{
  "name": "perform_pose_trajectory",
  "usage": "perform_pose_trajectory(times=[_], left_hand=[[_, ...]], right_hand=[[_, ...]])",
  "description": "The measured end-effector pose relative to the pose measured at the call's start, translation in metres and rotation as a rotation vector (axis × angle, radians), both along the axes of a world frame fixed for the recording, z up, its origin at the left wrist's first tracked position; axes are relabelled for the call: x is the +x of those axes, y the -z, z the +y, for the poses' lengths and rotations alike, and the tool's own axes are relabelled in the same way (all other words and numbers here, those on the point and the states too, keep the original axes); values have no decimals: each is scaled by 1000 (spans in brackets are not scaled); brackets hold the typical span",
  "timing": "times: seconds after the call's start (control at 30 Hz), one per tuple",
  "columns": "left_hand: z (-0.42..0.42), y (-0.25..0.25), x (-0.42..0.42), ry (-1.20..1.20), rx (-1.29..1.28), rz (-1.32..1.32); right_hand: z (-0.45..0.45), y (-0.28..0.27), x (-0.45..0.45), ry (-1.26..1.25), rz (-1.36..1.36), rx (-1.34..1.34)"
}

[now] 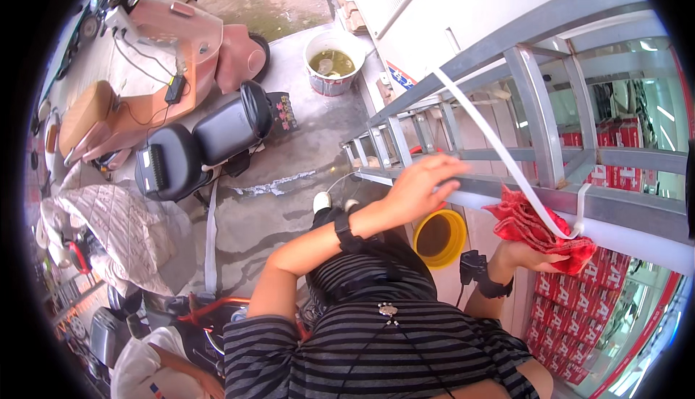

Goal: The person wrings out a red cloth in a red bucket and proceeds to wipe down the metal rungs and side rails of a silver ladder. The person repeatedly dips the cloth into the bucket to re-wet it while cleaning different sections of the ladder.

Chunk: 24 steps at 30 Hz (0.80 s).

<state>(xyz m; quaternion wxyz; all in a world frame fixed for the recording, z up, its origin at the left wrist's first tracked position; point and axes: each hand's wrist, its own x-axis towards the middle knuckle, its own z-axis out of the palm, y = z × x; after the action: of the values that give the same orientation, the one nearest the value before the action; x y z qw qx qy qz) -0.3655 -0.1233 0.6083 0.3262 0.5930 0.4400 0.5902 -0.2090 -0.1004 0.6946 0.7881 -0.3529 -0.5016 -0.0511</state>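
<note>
My right hand [524, 255] grips a red cloth [535, 222], bunched against a white bar [640, 247] that runs along a metal ladder [535, 111]. A white plastic cable tie [582, 211] loops round the ladder's rail, and a long white strip [488, 133], apparently its tail, slants across the rungs to the cloth. My left hand [423, 187] reaches toward the ladder with nothing in it, fingers apart; whether it touches the rail I cannot tell. A dark strap circles each wrist. Beneath the left hand is a yellow bucket [441, 236].
Left stand a pink scooter [184, 46], a black-seated scooter [217, 133] and a quilted cover [125, 230]. A white bucket of murky liquid [334, 65] sits ahead on the wet floor. Red boxes [575, 306] show behind glass at right. Another person's arm [184, 366] appears lower left.
</note>
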Motion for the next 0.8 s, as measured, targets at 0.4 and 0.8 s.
perform_pose_trajectory(times=[0.4,0.8], left_hand=[[29,15,-22,-333,132,178],[16,40,-152,-649,-198,236]], right_hand=[[-6,16,5,53,-132,52],[-29,22,18,148,-212,6]])
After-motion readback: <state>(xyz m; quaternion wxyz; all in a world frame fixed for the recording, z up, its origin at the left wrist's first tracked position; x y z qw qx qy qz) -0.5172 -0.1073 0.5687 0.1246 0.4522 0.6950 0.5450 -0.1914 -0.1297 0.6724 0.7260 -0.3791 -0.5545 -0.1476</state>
